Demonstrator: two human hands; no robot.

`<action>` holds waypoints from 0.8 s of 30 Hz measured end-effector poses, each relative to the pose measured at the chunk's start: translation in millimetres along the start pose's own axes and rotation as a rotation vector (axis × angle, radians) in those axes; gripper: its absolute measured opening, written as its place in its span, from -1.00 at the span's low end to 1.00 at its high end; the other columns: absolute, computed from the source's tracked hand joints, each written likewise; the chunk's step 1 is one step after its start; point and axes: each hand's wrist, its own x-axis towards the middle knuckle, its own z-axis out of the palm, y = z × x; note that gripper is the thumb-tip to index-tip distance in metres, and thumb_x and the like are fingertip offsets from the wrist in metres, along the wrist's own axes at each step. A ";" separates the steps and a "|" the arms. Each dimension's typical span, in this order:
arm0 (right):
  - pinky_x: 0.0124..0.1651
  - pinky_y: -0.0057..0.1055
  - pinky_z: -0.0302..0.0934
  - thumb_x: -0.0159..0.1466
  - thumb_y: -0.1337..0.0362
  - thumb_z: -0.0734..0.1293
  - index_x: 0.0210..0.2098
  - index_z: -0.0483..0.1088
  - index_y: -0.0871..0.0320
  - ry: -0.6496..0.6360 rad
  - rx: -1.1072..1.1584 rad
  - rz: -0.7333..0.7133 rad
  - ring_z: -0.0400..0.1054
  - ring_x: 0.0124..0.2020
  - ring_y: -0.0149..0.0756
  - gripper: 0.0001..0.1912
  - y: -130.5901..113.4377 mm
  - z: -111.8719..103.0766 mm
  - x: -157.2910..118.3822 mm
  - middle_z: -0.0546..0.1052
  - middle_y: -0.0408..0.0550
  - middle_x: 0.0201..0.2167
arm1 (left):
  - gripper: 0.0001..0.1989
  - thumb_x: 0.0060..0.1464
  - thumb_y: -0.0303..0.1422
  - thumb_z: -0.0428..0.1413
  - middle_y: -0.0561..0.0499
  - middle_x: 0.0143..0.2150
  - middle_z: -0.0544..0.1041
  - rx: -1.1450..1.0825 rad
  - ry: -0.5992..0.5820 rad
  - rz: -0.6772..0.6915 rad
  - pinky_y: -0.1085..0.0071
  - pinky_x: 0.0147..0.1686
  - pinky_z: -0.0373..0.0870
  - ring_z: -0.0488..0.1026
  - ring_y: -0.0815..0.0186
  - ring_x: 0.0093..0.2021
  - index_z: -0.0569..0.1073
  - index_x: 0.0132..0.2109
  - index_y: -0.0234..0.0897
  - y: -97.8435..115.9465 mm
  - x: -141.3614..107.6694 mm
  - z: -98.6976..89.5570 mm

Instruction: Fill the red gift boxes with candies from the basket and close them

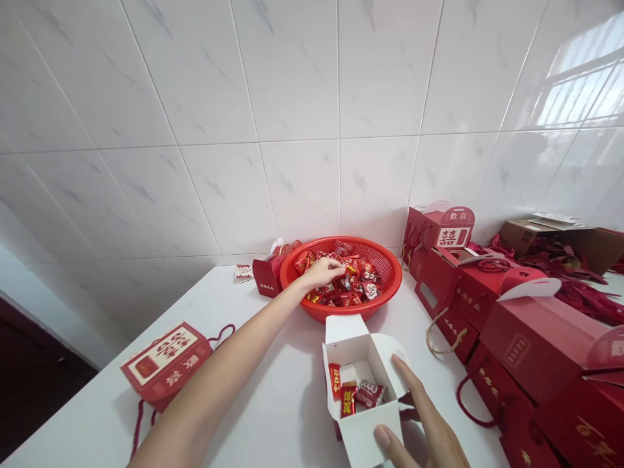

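A red plastic basket [318, 313] full of wrapped candies [351, 279] stands against the tiled wall. Over the candies is my left hand [324, 272], its fingers pinched together at the tips; whatever they hold, if anything, is too small to make out. My right hand [424, 416] grips the right side of an open gift box [358, 429], thumb on the front flap and a finger on the side flap. Inside the white interior lie several wrapped sweets [348, 398]. The box's flaps are spread outward.
A closed red box [168, 364] with cord handles sits at the left. Behind the basket's left side is another red box [268, 276], beside small cards [243, 273]. Red boxes [531, 344] are stacked along the right; a cardboard carton [519, 237] with dark red cords stands behind them.
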 end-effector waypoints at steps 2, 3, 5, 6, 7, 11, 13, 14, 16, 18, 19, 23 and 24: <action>-0.11 -0.39 0.45 0.34 -0.13 0.25 0.44 0.02 0.04 0.004 -0.008 -0.001 0.52 -0.08 -0.13 -0.20 -0.2 -0.2 -0.3 0.50 0.13 0.12 | -0.73 0.32 -0.22 0.12 -0.07 -0.01 0.56 0.054 0.016 0.007 0.14 -0.03 0.50 0.54 0.20 -0.05 0.50 0.00 -0.32 1.0 -5.5 -9.0; -0.11 -0.38 0.46 0.34 -0.12 0.25 0.45 0.02 0.04 0.002 -0.011 0.002 0.53 -0.09 -0.13 -0.20 -0.5 -0.3 -0.5 0.51 0.13 0.11 | -0.74 0.31 -0.23 0.13 -0.08 -0.01 0.56 0.086 0.005 0.004 0.12 0.01 0.48 0.53 0.19 -0.04 0.51 -0.01 -0.31 0.5 -8.8 -15.3; -0.13 -0.39 0.47 0.34 -0.10 0.25 0.45 0.01 0.05 -0.006 -0.019 0.010 0.53 -0.10 -0.14 -0.21 -1.5 -0.6 -1.0 0.52 0.13 0.09 | -0.73 0.22 -0.25 0.21 -0.07 -0.03 0.58 0.150 -0.057 -0.014 0.13 0.03 0.44 0.53 0.18 -0.03 0.53 -0.02 -0.30 -2.0 -16.4 -29.9; -0.14 -0.40 0.47 0.34 -0.09 0.25 0.45 0.01 0.05 -0.006 -0.022 0.012 0.53 -0.10 -0.14 -0.21 -2.2 -0.8 -1.2 0.52 0.13 0.08 | -0.68 0.11 -0.25 0.28 -0.06 -0.04 0.59 0.178 -0.100 -0.028 0.17 0.01 0.43 0.53 0.16 -0.03 0.55 -0.01 -0.28 -3.5 -20.6 -37.3; -0.13 -0.39 0.47 0.35 -0.09 0.25 0.45 0.01 0.05 -0.003 -0.025 0.012 0.53 -0.10 -0.14 -0.21 -3.0 -1.1 -1.3 0.53 0.12 0.08 | -0.61 -0.02 -0.26 0.35 -0.03 -0.04 0.60 0.202 -0.139 -0.045 0.24 -0.02 0.42 0.53 0.15 -0.04 0.57 -0.02 -0.23 -5.0 -24.9 -44.0; -0.03 -0.34 0.44 0.36 -0.09 0.24 0.45 0.01 0.01 0.006 -0.021 0.002 0.54 -0.11 -0.14 -0.23 -4.6 -1.9 -1.3 0.54 0.09 0.07 | -0.42 -0.37 -0.26 0.42 0.03 -0.10 0.61 0.246 -0.211 -0.089 0.43 -0.19 0.35 0.52 0.12 -0.07 0.62 -0.06 -0.12 -8.4 -38.2 -56.3; -0.03 -0.34 0.44 0.36 -0.11 0.23 0.45 0.02 0.01 0.003 -0.010 0.009 0.54 -0.11 -0.14 -0.23 -4.1 -1.8 -1.1 0.53 0.10 0.08 | -0.46 -0.40 -0.26 0.41 0.01 -0.12 0.59 0.240 -0.183 -0.087 0.44 -0.24 0.31 0.50 0.10 -0.07 0.61 -0.12 -0.17 -8.4 -40.8 -54.2; -0.05 -0.34 0.45 0.35 -0.12 0.23 0.44 0.03 0.02 0.003 -0.002 0.011 0.54 -0.11 -0.14 -0.23 -3.5 -1.5 -1.0 0.53 0.11 0.10 | -0.49 -0.41 -0.26 0.41 0.00 -0.14 0.58 0.231 -0.160 -0.085 0.43 -0.26 0.30 0.49 0.09 -0.08 0.59 -0.17 -0.19 -8.2 -41.2 -52.3; -0.07 -0.34 0.45 0.35 -0.12 0.24 0.44 0.04 0.04 0.007 0.008 0.008 0.54 -0.10 -0.13 -0.22 -2.0 -0.8 -0.9 0.52 0.13 0.12 | -0.56 -0.41 -0.25 0.41 -0.01 -0.21 0.55 0.197 -0.112 -0.078 0.42 -0.33 0.27 0.48 0.09 -0.12 0.52 -0.28 -0.22 -6.8 -41.6 -48.7; -0.07 -0.35 0.45 0.34 -0.12 0.26 0.44 0.04 0.05 0.013 0.006 0.000 0.53 -0.07 -0.11 -0.21 -1.0 -0.1 -1.0 0.51 0.14 0.13 | -0.58 -0.36 -0.22 0.40 0.02 -0.29 0.52 0.130 -0.077 -0.059 0.42 -0.37 0.27 0.49 0.13 -0.20 0.44 -0.32 -0.22 -3.5 -43.2 -47.0; -0.06 -0.35 0.45 0.34 -0.12 0.26 0.44 0.04 0.05 0.013 0.004 0.001 0.52 -0.06 -0.11 -0.20 -0.9 0.0 -1.1 0.51 0.14 0.14 | -0.58 -0.32 -0.21 0.39 0.04 -0.30 0.51 0.085 -0.066 -0.039 0.42 -0.38 0.28 0.49 0.16 -0.23 0.41 -0.30 -0.21 -0.7 -45.3 -46.9; -0.02 -0.35 0.43 0.36 -0.11 0.24 0.46 0.00 0.05 -0.022 -0.006 0.025 0.52 -0.06 -0.15 -0.21 -4.2 -4.2 -0.5 0.48 0.14 0.17 | -0.51 -0.22 -0.17 0.37 0.06 -0.19 0.50 -0.099 -0.053 0.079 0.40 -0.25 0.36 0.49 0.22 -0.17 0.37 -0.16 -0.19 19.9 -63.5 -48.0; 0.00 -0.34 0.43 0.36 -0.10 0.24 0.46 0.00 0.05 -0.043 -0.014 0.026 0.52 -0.04 -0.15 -0.22 -5.8 -6.7 0.0 0.46 0.14 0.19 | -0.50 -0.20 -0.16 0.37 0.05 -0.17 0.51 -0.133 -0.066 0.102 0.39 -0.22 0.37 0.49 0.22 -0.15 0.39 -0.12 -0.19 26.7 -70.0 -47.8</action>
